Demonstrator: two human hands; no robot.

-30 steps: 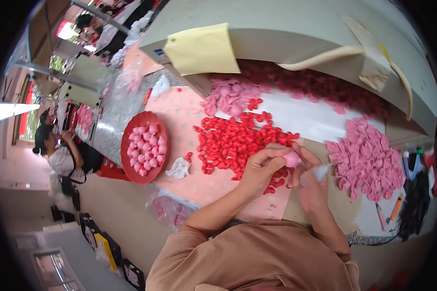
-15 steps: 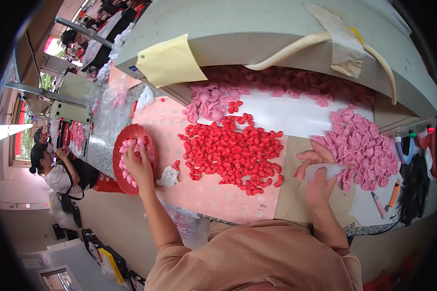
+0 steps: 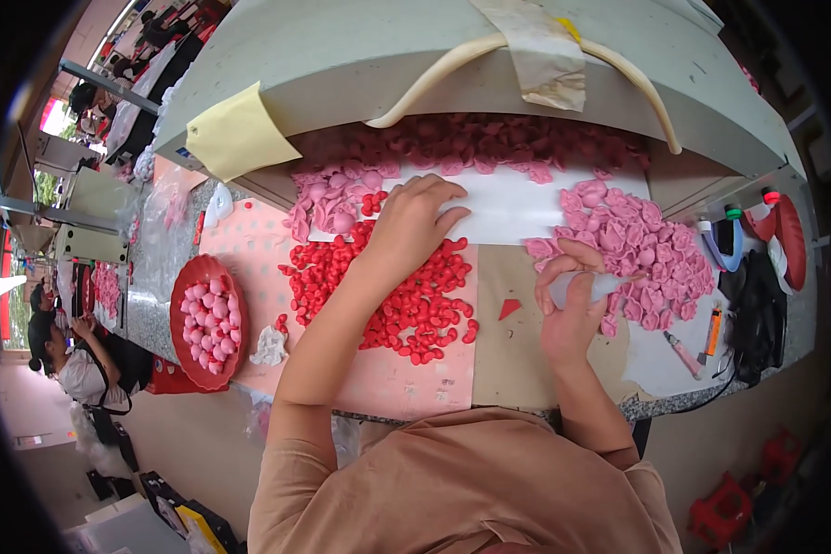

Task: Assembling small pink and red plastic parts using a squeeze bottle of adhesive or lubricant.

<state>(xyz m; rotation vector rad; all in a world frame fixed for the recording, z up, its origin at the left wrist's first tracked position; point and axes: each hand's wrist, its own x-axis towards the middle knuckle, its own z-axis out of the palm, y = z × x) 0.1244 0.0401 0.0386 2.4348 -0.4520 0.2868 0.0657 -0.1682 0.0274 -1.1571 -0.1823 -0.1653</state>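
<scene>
My right hand (image 3: pixel 571 309) is wrapped round a small translucent squeeze bottle (image 3: pixel 600 286), whose thin nozzle points right over a heap of pink petal-shaped pieces (image 3: pixel 651 258). Reaching across the red pieces (image 3: pixel 425 319), my left hand (image 3: pixel 414 222) is over the white sheet, fingers stretched to the right and thumb apart, with nothing visible in it. Its forearm hides part of the red pile. At the left stands a red scalloped bowl (image 3: pixel 183 334), holding several round pink-and-red pieces (image 3: pixel 214 323).
More pink pieces (image 3: pixel 328 198) lie beneath the grey housing (image 3: pixel 434 69) at the back. A crumpled white tissue (image 3: pixel 270 346) rests near the bowl. At the right are an orange-handled cutter (image 3: pixel 714 331), a small tube (image 3: pixel 683 355) and black cloth-like material (image 3: pixel 759 309). Another person (image 3: pixel 83 351) sits far left.
My left hand has left the bowl and swung right over the red pieces and white sheet. My right hand still grips the bottle. The whole view has shifted, and a red triangular scrap is visible.
</scene>
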